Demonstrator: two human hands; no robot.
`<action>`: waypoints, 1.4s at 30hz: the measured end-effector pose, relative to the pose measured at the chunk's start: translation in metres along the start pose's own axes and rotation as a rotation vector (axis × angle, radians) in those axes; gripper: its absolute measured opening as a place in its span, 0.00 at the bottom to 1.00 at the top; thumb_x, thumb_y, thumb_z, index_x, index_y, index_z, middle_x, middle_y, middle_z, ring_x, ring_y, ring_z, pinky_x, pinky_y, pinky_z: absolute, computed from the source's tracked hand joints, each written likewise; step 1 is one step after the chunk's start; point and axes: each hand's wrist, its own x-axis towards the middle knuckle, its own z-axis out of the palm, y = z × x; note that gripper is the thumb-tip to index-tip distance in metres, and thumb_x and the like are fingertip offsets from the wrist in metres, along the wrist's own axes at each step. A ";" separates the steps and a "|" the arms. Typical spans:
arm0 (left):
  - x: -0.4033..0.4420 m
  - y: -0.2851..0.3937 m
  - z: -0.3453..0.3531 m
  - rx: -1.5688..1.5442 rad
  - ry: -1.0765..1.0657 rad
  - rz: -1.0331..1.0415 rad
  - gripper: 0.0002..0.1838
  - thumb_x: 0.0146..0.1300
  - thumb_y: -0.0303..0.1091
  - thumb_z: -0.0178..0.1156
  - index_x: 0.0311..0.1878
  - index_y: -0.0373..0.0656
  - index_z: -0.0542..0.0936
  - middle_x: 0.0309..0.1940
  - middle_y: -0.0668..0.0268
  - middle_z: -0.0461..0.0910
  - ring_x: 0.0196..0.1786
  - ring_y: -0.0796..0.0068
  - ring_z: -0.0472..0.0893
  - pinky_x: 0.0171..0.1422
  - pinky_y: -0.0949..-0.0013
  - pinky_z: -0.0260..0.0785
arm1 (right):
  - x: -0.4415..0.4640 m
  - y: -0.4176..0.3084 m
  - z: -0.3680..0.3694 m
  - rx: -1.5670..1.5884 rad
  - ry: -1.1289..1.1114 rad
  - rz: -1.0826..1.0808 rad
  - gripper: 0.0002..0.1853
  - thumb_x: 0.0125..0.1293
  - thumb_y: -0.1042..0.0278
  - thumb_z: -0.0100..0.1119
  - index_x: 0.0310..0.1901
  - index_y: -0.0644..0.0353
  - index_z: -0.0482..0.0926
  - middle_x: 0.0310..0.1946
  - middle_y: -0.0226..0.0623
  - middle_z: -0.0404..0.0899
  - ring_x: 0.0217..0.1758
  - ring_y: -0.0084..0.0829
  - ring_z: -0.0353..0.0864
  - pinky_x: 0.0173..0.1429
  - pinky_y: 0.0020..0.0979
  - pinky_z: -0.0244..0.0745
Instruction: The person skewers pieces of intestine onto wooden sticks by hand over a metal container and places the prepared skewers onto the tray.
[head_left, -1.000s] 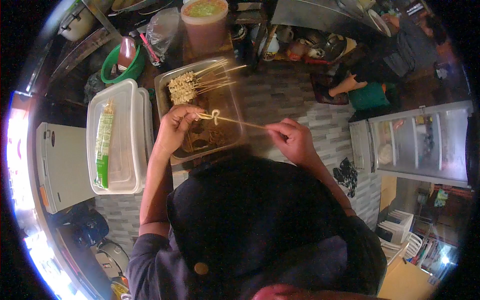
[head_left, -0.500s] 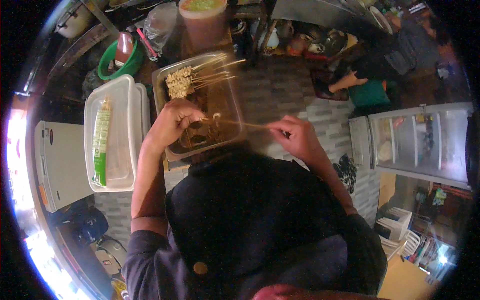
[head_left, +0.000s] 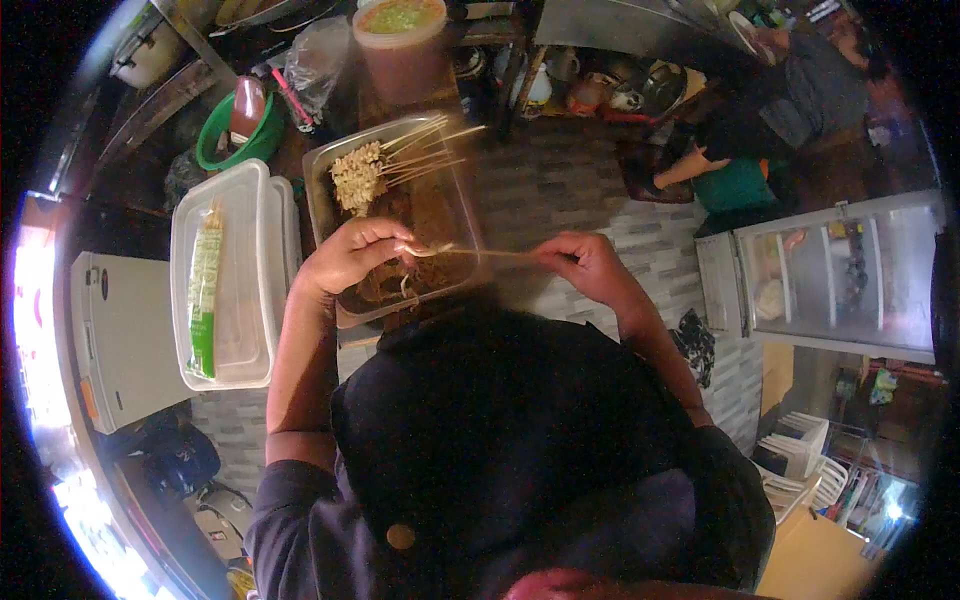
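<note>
Fingers of the left hand [head_left: 358, 258] are clamped together on a pale strip of food [head_left: 428, 250] at one end of a thin stick [head_left: 500, 252]. The right hand [head_left: 588, 266] has its fingers closed on the other end, so the stick runs nearly level between the two hands, above the right part of a clear tub [head_left: 470, 215] and past its rim. Inside the tub, at the far left corner, lies a bunch of loaded skewers [head_left: 357, 177], their bare ends pointing to the right and some reaching over the rim. Brownish pieces of food [head_left: 385, 283] lie in the near part, below the left hand (too dark to tell apart).

Left of the tub is a pale plastic container [head_left: 238, 345] holding a long packet [head_left: 204, 290], clear with a green lower end. It carries printing, but the lettering is too small to read; sticks show at its top. A white appliance [head_left: 135, 340] farther left has a dark round mark, likewise unreadable.

Beyond the tub stands a bucket [head_left: 402, 62] with green and orange contents; a green basket [head_left: 212, 140] holding a brownish-pink item [head_left: 247, 108] sits to its left, with a pink object [head_left: 291, 97] between them. Another person [head_left: 800, 105] is at the upper right, well apart from the hands.
</note>
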 end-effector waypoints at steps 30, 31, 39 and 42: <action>-0.001 -0.026 0.041 -0.373 0.416 0.035 0.08 0.62 0.28 0.55 0.45 0.40 0.75 0.34 0.71 0.77 0.40 0.82 0.75 0.43 0.78 0.68 | 0.002 -0.034 0.031 -0.007 0.148 0.012 0.08 0.57 0.77 0.59 0.39 0.62 0.81 0.28 0.34 0.79 0.30 0.20 0.74 0.34 0.22 0.69; 0.001 -0.016 0.049 -0.533 0.517 -0.062 0.06 0.62 0.29 0.56 0.42 0.41 0.76 0.32 0.72 0.77 0.37 0.82 0.75 0.40 0.79 0.68 | 0.002 -0.034 0.032 -0.012 0.128 0.048 0.08 0.56 0.77 0.58 0.39 0.62 0.80 0.30 0.36 0.79 0.31 0.22 0.76 0.34 0.23 0.70; 0.013 -0.037 0.055 -0.416 0.766 -0.252 0.03 0.59 0.32 0.60 0.31 0.48 0.76 0.26 0.73 0.76 0.28 0.82 0.74 0.33 0.78 0.66 | 0.001 -0.013 0.059 -0.040 0.075 0.093 0.09 0.54 0.77 0.58 0.38 0.63 0.79 0.32 0.45 0.80 0.35 0.37 0.81 0.37 0.32 0.74; 0.015 -0.042 0.056 -0.685 0.683 -0.311 0.03 0.58 0.31 0.61 0.31 0.47 0.76 0.26 0.73 0.76 0.29 0.81 0.74 0.34 0.78 0.66 | 0.003 -0.008 0.065 -0.158 0.086 0.014 0.09 0.52 0.77 0.59 0.38 0.63 0.79 0.31 0.45 0.79 0.34 0.41 0.80 0.37 0.34 0.74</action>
